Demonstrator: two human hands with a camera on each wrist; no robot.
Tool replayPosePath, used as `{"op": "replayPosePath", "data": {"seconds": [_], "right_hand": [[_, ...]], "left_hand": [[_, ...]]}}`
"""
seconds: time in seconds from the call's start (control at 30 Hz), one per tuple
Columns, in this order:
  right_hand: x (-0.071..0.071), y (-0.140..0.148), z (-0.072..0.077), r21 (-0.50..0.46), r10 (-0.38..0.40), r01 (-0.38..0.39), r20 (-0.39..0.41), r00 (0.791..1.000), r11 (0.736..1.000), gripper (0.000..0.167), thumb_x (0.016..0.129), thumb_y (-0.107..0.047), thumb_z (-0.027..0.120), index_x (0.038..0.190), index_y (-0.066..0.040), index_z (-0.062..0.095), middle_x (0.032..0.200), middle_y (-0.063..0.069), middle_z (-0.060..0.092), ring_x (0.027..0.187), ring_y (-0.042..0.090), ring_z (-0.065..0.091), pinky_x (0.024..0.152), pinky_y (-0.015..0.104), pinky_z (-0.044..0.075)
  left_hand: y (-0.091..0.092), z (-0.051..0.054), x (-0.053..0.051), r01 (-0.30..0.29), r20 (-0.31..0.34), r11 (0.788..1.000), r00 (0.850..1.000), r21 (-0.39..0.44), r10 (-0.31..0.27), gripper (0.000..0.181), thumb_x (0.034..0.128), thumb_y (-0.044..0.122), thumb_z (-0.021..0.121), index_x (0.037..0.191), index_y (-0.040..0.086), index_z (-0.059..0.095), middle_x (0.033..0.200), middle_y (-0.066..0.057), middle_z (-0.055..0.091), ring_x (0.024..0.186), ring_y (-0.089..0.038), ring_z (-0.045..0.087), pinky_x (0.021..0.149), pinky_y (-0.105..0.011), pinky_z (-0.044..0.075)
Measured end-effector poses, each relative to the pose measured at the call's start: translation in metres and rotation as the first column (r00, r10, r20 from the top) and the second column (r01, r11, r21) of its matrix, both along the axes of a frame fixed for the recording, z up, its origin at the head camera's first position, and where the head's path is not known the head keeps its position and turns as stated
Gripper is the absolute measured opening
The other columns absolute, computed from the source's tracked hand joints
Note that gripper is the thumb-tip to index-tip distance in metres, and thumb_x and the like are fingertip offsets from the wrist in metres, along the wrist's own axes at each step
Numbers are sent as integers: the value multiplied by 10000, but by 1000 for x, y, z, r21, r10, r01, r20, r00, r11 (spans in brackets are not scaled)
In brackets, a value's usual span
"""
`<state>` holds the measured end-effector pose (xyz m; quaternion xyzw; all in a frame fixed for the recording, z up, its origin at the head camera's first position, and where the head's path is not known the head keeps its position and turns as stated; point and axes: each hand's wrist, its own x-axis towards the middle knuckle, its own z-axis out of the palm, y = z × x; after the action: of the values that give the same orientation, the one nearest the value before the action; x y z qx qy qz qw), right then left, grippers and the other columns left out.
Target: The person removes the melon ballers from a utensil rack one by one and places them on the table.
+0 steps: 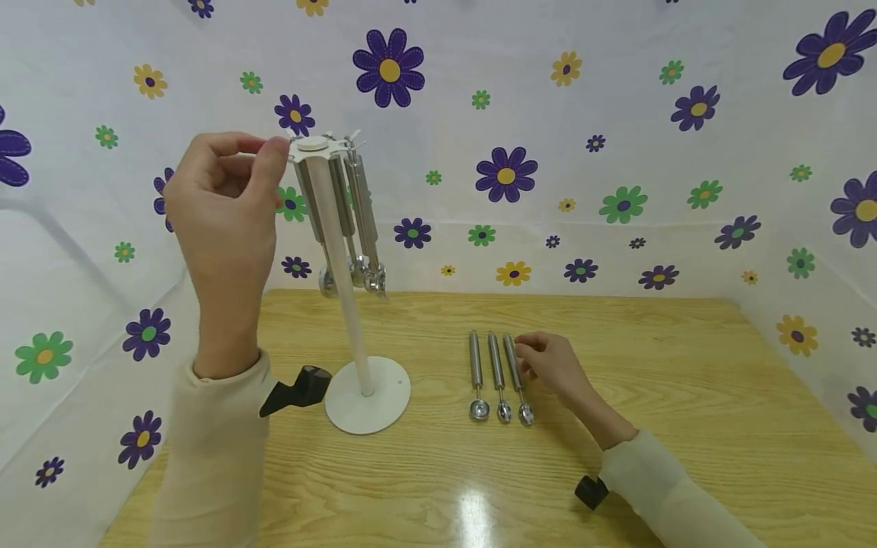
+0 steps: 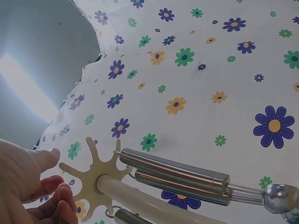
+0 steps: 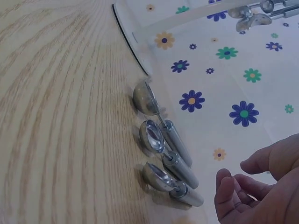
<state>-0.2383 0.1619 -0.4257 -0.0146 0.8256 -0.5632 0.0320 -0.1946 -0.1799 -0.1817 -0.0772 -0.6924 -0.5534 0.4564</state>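
A white stand (image 1: 346,289) with a round base carries a top ring of hooks (image 2: 96,172). Several silver-handled scoops (image 1: 366,213) hang from it, bowls down. My left hand (image 1: 229,190) is at the ring's left side; in the left wrist view its thumb and fingers lie around one hook's tip, with a gap between them. Three melon ballers lie side by side on the table: a round-bowled one (image 1: 479,409), a middle one (image 1: 505,412) and a right one (image 1: 525,413). My right hand (image 1: 551,365), fingers loosely curled, is beside the right one's handle, holding nothing.
The wooden table (image 1: 425,472) runs back to a white flowered cloth (image 1: 438,205), which also rises at both sides. The stand's base (image 1: 384,407) stands left of the melon ballers. Black wrist mounts (image 1: 308,386) stick out from both sleeves.
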Motion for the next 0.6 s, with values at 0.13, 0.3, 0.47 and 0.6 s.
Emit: {"op": "replayPosePath", "data": {"seconds": [0.13, 0.3, 0.47, 0.6], "right_hand": [[0, -3, 5, -6, 22, -22, -26, 999, 1000, 328, 1054, -106, 585, 1280, 129, 623, 1015, 252, 666, 758, 213, 629, 637, 288, 565], [1, -9, 10, -7, 48, -48, -68, 997, 999, 316, 1057, -102, 579, 1280, 116, 632, 1038, 254, 666, 786, 275, 640, 644, 315, 573], [1, -19, 17, -13, 74, -75, -80, 994, 997, 313, 1048, -112, 586, 1282, 86, 647, 1061, 256, 673, 851, 368, 650, 665, 326, 578], [3, -30, 24, -26, 103, -106, -93, 990, 994, 300, 1047, -127, 598, 1279, 53, 662, 1025, 226, 681, 901, 432, 636, 685, 317, 573]], "left_hand": [[7, -3, 3, -12, 29, 999, 1000, -42, 13, 242, 943, 298, 785, 1064, 89, 761, 826, 26, 627, 720, -142, 568, 659, -237, 459], [10, -4, 0, 2, 15, 1000, 1000, -29, -2, 232, 950, 280, 776, 1049, 70, 771, 849, 30, 645, 728, -140, 588, 691, -236, 485], [8, -4, -3, -8, -15, 1000, 1000, 14, 8, 183, 954, 229, 771, 1014, 57, 784, 850, 36, 656, 721, -132, 588, 692, -235, 470], [4, -5, -5, -42, -13, 999, 999, 14, 42, 171, 965, 217, 754, 1004, 53, 781, 851, 57, 663, 717, -111, 600, 691, -230, 480]]}}
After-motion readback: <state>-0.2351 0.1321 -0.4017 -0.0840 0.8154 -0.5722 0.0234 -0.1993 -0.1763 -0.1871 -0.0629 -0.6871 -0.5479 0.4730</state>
